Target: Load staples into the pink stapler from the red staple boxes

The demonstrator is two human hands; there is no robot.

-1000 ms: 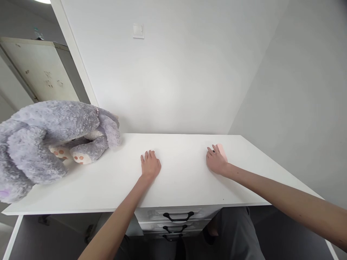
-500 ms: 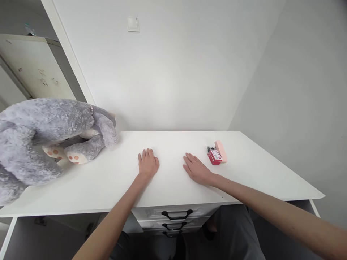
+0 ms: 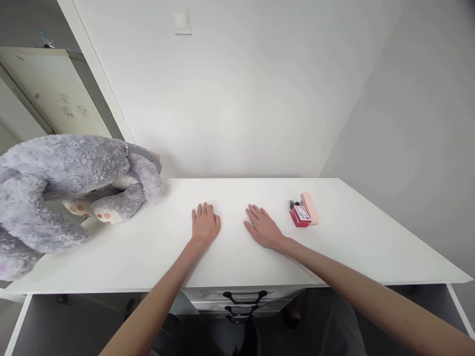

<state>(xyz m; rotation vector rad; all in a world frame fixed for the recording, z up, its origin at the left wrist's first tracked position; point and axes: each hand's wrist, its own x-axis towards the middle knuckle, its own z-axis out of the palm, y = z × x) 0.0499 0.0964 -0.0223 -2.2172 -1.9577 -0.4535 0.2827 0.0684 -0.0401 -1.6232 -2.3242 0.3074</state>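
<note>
My left hand (image 3: 205,225) lies palm down on the white tabletop (image 3: 230,267), fingers stretched toward the wall and nothing held. To its right, my right hand (image 3: 262,227) rests flat as well, its fingers spread a little and its thumb out to the side. The two hands are apart from each other. A red and white box (image 3: 300,216) is the nearest thing to my right hand, not touched by it. Against the box stands a pink case (image 3: 309,208), and a small dark item (image 3: 293,203) beside them is too small to make out.
A large grey plush toy (image 3: 70,163) covers the table's left end. Black-handled drawers (image 3: 245,297) sit under the front edge. A wall with a light switch (image 3: 182,22) rises behind the table. A pale cabinet (image 3: 55,89) stands beyond at the left.
My right hand has slid slightly left, away from the red and white box and nearer my left hand. My left hand stays nearly in place. The view has shifted a little.
</note>
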